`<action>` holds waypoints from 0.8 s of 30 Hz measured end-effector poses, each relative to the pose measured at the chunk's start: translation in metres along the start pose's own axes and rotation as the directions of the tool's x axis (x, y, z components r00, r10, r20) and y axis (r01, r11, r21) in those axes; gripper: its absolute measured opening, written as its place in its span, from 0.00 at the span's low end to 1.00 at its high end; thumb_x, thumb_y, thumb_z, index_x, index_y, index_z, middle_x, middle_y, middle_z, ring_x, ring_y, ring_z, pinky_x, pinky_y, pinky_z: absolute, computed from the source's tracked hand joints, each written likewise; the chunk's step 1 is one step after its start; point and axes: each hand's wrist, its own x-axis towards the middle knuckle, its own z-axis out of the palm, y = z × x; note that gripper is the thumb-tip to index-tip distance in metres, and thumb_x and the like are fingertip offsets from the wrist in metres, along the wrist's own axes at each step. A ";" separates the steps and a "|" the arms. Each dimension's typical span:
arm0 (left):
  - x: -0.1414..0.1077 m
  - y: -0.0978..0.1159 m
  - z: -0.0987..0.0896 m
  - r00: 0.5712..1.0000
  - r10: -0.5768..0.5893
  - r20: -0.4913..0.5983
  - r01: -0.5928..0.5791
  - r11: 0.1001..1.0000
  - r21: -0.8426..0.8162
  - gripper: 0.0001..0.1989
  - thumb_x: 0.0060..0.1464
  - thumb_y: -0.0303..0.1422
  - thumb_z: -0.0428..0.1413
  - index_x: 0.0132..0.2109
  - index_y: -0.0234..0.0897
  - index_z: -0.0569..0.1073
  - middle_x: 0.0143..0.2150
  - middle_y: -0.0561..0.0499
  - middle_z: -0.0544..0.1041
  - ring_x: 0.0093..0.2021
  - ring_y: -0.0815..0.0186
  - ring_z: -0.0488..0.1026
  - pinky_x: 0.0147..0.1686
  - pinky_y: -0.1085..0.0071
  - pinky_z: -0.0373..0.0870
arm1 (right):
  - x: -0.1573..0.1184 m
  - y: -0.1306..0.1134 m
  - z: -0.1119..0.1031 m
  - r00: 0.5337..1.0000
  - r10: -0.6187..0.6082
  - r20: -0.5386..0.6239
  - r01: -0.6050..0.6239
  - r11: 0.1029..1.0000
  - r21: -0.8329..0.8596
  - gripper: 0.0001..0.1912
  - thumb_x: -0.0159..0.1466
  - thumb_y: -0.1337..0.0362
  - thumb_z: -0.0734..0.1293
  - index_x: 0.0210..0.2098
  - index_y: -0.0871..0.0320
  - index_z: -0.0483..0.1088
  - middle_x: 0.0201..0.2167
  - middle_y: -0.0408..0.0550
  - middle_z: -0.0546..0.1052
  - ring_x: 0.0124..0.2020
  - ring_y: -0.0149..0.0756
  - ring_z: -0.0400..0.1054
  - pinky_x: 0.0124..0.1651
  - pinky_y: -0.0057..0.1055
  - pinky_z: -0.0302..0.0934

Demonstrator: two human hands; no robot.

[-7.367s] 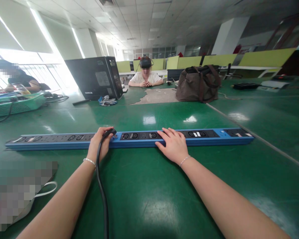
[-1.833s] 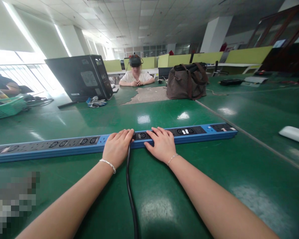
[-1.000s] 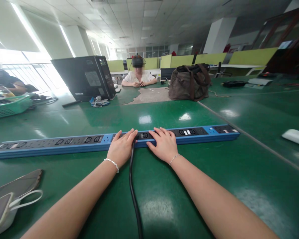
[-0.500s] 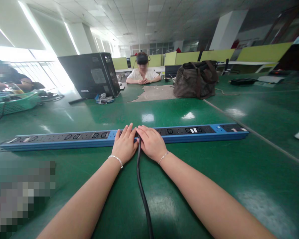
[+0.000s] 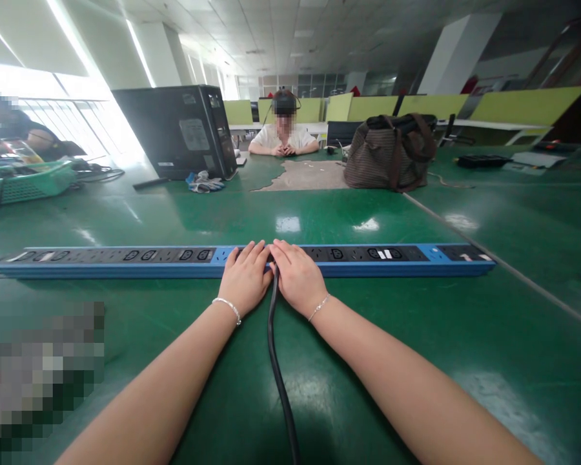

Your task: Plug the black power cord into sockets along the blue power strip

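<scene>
A long blue power strip [image 5: 377,267] with black sockets lies across the green table. Both hands rest on its middle, side by side. My left hand [image 5: 246,276] lies flat on the strip with its fingers stretched out and slightly apart. Beside it my right hand [image 5: 297,274] also lies on the strip, fingers extended forward. Between the two hands a thick black cable [image 5: 277,361] leaves the strip and runs toward me. The hands hide the cable's upper end.
Behind the strip stand a black computer case [image 5: 174,132], gloves [image 5: 204,182] and a brown bag [image 5: 387,155]. A green basket [image 5: 33,184] is at the left. A person [image 5: 285,132] sits across the table; another is at far left.
The view has shifted slightly, and the strip now appears more level. Both hands keep their places on it.
</scene>
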 end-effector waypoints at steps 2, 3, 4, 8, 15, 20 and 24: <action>0.000 0.000 0.000 1.000 -0.001 0.000 0.001 1.000 -0.006 0.23 0.59 0.35 0.41 0.60 0.37 0.62 0.63 0.46 0.64 0.63 0.56 0.58 0.61 0.53 0.51 | -0.001 0.000 -0.001 1.000 -0.003 0.002 0.003 1.000 0.006 0.20 0.66 0.67 0.56 0.54 0.68 0.67 0.55 0.58 0.70 0.56 0.42 0.64 0.60 0.40 0.57; 0.000 0.000 0.000 1.000 -0.002 0.000 0.002 1.000 -0.009 0.24 0.59 0.35 0.41 0.60 0.37 0.62 0.63 0.46 0.64 0.63 0.57 0.58 0.61 0.53 0.51 | -0.002 -0.001 -0.001 1.000 -0.006 0.001 0.006 1.000 0.009 0.20 0.66 0.67 0.56 0.54 0.68 0.67 0.56 0.58 0.69 0.56 0.42 0.64 0.60 0.39 0.57; 0.000 0.000 0.000 1.000 -0.004 0.000 0.004 1.000 -0.009 0.24 0.59 0.35 0.41 0.60 0.37 0.62 0.63 0.46 0.64 0.63 0.57 0.58 0.61 0.53 0.51 | -0.003 -0.001 -0.002 1.000 -0.008 0.000 0.008 1.000 0.012 0.20 0.66 0.67 0.56 0.54 0.69 0.67 0.56 0.58 0.69 0.56 0.43 0.64 0.60 0.39 0.57; -0.002 0.001 0.000 1.000 -0.009 0.004 0.009 1.000 -0.006 0.23 0.59 0.35 0.41 0.60 0.38 0.62 0.63 0.46 0.64 0.63 0.57 0.58 0.62 0.53 0.51 | -0.005 0.000 -0.003 1.000 -0.004 0.008 0.004 1.000 0.029 0.21 0.65 0.67 0.57 0.55 0.68 0.66 0.57 0.58 0.68 0.57 0.43 0.63 0.60 0.40 0.57; -0.005 0.003 -0.002 1.000 -0.021 0.004 0.021 1.000 -0.011 0.23 0.60 0.36 0.40 0.60 0.37 0.63 0.62 0.45 0.65 0.63 0.56 0.59 0.61 0.53 0.52 | -0.003 0.001 -0.006 0.997 0.063 0.039 -0.067 0.991 0.112 0.19 0.64 0.65 0.59 0.53 0.61 0.68 0.56 0.52 0.69 0.55 0.39 0.64 0.57 0.37 0.59; -0.002 0.003 -0.005 1.000 -0.031 0.000 0.031 0.999 -0.042 0.23 0.60 0.38 0.42 0.59 0.38 0.64 0.61 0.46 0.66 0.62 0.57 0.60 0.61 0.53 0.53 | 0.001 0.006 -0.002 0.988 0.129 0.089 -0.133 0.990 0.046 0.23 0.64 0.66 0.58 0.58 0.61 0.62 0.58 0.55 0.67 0.53 0.41 0.65 0.54 0.38 0.59; 0.001 0.004 -0.007 0.999 -0.042 0.012 0.042 0.998 -0.047 0.23 0.60 0.38 0.43 0.59 0.37 0.65 0.61 0.45 0.67 0.61 0.58 0.62 0.61 0.55 0.54 | 0.004 0.008 -0.003 0.981 0.120 0.154 -0.124 0.992 0.014 0.22 0.65 0.68 0.56 0.58 0.60 0.62 0.56 0.53 0.69 0.51 0.39 0.66 0.53 0.37 0.58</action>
